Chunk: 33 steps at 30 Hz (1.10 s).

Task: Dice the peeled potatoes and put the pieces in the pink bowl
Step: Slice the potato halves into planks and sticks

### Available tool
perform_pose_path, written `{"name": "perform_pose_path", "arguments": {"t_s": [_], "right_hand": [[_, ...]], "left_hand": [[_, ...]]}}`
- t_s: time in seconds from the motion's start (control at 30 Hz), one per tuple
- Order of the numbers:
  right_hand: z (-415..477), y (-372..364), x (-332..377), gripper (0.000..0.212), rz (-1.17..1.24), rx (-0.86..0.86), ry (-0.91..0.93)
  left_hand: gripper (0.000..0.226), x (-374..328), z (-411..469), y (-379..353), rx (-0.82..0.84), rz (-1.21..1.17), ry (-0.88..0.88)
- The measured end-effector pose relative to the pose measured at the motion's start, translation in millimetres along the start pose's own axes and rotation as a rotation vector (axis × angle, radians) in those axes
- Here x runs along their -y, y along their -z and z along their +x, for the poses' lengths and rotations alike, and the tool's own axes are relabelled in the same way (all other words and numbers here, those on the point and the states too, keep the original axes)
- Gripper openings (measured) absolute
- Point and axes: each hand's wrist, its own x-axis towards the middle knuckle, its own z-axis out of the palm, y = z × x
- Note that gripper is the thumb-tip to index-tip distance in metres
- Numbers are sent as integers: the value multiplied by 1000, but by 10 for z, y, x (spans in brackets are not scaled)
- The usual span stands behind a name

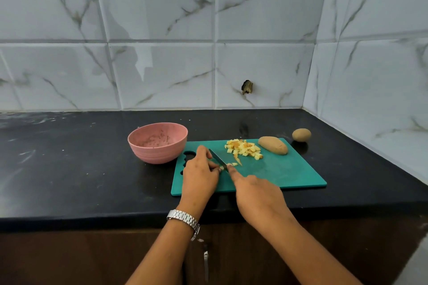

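The work sits at the near-left part of the teal cutting board (278, 173). The left hand (201, 173) has its fingertips curled down onto a small potato stub (222, 168) and pins it to the board. The right hand (257, 192) is closed round the knife (216, 157) with the forefinger laid forward along the spine. The handle is buried in the palm, so the grip on it is probably a full wrap, though that can't be seen.

The blade runs diagonally, with its tip pointing far and left past the left knuckles and its heel at the stub. The stub therefore lies between the two hands, right under the edge and just beside the left fingertips. The next cut turns on that closeness, because there is very little potato between steel and finger.

A couple of cut cubes (233, 164) lie just right of the blade. The diced pile (244, 149) sits farther back on the board. Beyond it to the right lies a long potato (273, 145), whole, with its long axis slanting from far-left to near-right.

A round potato (301, 134) rests off the board on the black countertop (81, 169). The pink bowl (155, 157) stands touching or just beside the board's far-left corner, nearer the left hand, and it shows only smears inside and no pieces.

By my reckoning the dicing is roughly a third done, and nothing has gone into the bowl yet.
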Motion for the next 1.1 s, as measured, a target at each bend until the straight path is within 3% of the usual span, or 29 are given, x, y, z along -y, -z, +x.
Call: {"name": "perform_pose_path", "arguments": {"t_s": [0.13,0.37,0.63,0.87,1.1], "right_hand": [[-90,15,-88,71,50,-60,2],[-139,-20,26,80,-20,19,19],[-65,-20,-57,64,70,-86,36],[-138,-48,25,70,22,-7,51],[-35,-46,-2,67,31,-33,63]], "left_hand": [[27,55,-5,2,-37,-15,3],[25,91,-13,16,-81,-26,-25],[32,133,-30,32,-108,-120,-24],[33,156,-24,21,-117,-149,-31],[35,170,-33,8,-135,-181,-45]]}}
